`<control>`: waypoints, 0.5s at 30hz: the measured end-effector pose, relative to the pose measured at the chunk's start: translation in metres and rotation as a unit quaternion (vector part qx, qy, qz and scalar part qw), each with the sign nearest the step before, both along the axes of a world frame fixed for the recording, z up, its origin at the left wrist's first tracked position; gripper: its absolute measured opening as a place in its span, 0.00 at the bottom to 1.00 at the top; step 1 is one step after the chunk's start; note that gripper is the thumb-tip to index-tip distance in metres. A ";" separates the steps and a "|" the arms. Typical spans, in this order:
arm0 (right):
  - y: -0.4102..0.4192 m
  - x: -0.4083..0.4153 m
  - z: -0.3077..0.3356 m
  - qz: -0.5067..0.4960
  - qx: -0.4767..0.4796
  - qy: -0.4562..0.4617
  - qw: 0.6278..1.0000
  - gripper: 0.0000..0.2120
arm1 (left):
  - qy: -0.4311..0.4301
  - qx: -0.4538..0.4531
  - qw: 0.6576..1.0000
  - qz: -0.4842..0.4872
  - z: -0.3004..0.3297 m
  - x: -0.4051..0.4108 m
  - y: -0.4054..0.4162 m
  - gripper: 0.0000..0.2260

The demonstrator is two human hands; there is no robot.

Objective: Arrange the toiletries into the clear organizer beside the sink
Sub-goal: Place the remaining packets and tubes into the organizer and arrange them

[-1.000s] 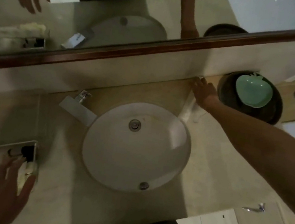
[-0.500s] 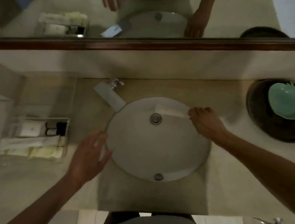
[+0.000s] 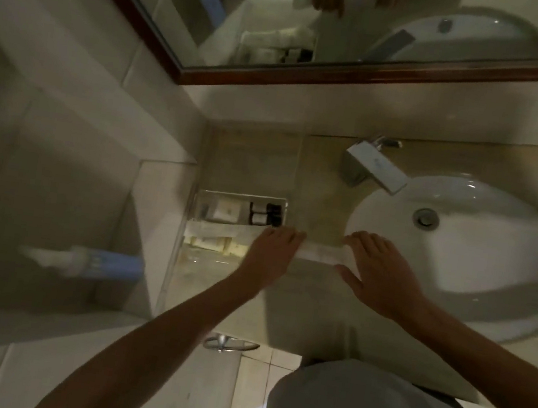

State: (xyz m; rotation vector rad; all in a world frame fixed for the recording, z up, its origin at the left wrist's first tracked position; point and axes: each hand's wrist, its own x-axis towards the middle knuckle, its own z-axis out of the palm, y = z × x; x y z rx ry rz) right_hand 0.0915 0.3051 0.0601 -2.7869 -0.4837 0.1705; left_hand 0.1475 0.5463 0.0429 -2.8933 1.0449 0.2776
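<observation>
Two hands over the surface [image 3: 309,299]: left hand [image 3: 270,256], right hand [image 3: 385,275], with one long white packet [image 3: 321,252] between them. One clear organizer [image 3: 242,214] holds two small dark bottles [image 3: 264,214] and one white box [image 3: 224,213]; the pale sachets beneath blur together, uncountable. One sink [image 3: 479,268], one faucet [image 3: 374,168], one mirror [image 3: 353,36].

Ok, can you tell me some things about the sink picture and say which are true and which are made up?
1. Both hands, left hand and right hand, touch one long white packet. True.
2. The packet is already inside the clear organizer. False: it is over the counter, between organizer and sink.
3. Small dark bottles are in the organizer. True.
4. The organizer is right of the sink. False: it is on the left.
</observation>
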 end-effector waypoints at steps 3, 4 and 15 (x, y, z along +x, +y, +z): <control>0.031 -0.002 -0.006 -0.011 0.019 0.021 1.000 0.22 | -0.025 0.019 0.996 0.080 0.000 0.010 0.078 0.24; 0.040 -0.003 -0.010 -0.014 0.021 0.027 0.999 0.22 | -0.029 0.025 0.995 0.087 -0.002 0.013 0.098 0.23; 0.098 -0.011 -0.026 -0.014 -0.043 0.083 0.996 0.21 | 0.045 -0.022 0.996 0.080 -0.042 0.017 0.168 0.29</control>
